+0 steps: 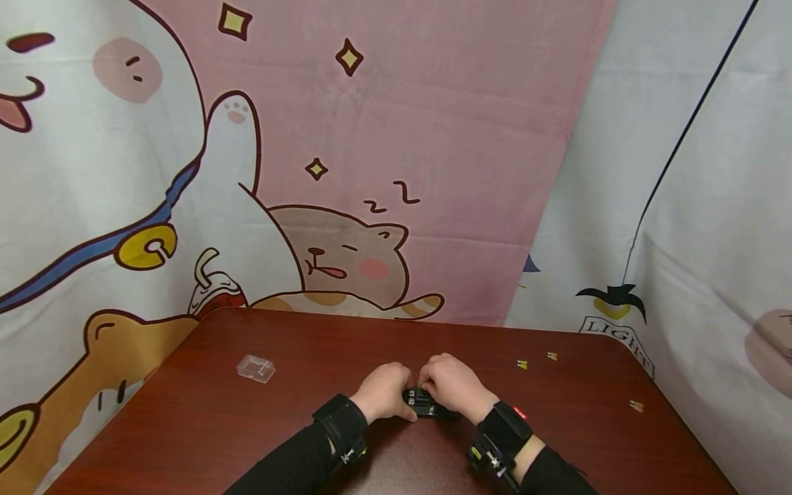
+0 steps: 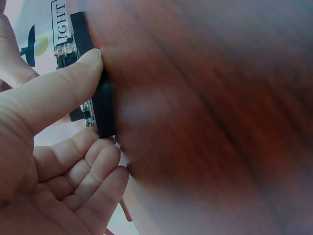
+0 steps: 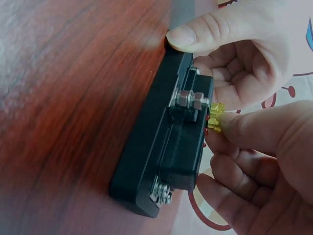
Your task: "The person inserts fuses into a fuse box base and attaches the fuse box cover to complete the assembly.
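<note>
The fingers of the right hand pinch a yellow fuse between thumb and fingertip, right against the upper face of a black fuse block. Those of the left hand grip the block's other end, thumb laid over its edge and the rest curled beneath. The block sits on the reddish-brown worktop, between the two hands, toward six o'clock in the head view.

The one container is a small clear box, lying a little above nine o'clock from the block and well apart from it. Its transparent walls show, but whether anything lies inside is too small to tell.

Only the head view takes in this box and three loose bits: a yellow piece and a paler piece between two and three o'clock from the block, and a tan piece farther out at three. The right wrist view alone shows the fuse clearly, at two o'clock on the block, with red specks beside it and a stud carrying stacked nuts. The left wrist view instead gives the smooth side of the base, with the left thumb pressed across it.
</note>
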{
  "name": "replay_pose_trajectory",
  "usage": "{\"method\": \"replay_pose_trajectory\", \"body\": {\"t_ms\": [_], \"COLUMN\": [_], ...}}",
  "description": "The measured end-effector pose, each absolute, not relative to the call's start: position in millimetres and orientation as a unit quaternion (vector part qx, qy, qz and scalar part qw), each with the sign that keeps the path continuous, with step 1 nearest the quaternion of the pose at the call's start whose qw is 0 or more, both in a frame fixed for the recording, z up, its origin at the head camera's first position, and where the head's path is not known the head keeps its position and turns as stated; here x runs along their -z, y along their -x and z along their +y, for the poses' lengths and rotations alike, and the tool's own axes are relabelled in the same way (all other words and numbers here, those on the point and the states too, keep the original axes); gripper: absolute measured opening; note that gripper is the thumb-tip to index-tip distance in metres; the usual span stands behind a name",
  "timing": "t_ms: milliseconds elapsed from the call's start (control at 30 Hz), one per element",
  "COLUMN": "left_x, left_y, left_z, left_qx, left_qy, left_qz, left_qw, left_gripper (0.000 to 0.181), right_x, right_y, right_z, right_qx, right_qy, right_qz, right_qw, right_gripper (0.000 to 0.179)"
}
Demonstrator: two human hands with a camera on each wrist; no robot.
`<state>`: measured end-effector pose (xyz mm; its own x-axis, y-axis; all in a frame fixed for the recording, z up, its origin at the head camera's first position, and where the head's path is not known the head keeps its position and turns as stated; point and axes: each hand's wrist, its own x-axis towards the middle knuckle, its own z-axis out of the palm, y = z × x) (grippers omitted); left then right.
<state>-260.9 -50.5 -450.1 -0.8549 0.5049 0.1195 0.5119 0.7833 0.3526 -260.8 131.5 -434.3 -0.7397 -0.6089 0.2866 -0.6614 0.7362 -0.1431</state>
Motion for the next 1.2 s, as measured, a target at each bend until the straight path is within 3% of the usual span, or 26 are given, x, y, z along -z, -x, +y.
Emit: {"method": "replay_pose_trajectory", "body": {"t_ms": [267, 1200], "left_x": [450.7, 447.7], "left_y": [260.9, 259.2], "left_z": [-50.6, -49.5], "left_qx": [0.196, 0.196], "left_qy": [0.262, 0.254], "left_qz": [-0.945, -0.947], "left_qw": [-0.002, -0.005], "left_gripper": [0.042, 0.044], "right_x": [431.4, 431.3], "right_y": [262.2, 260.4], "right_z": [146.5, 240.9], "right_qx": [-0.175, -0.217], "right_qy": [-0.322, -0.149], "right_qz": [-0.928, -0.964], "right_qw": [0.070, 0.048], "right_gripper": [0.005, 0.004]}}
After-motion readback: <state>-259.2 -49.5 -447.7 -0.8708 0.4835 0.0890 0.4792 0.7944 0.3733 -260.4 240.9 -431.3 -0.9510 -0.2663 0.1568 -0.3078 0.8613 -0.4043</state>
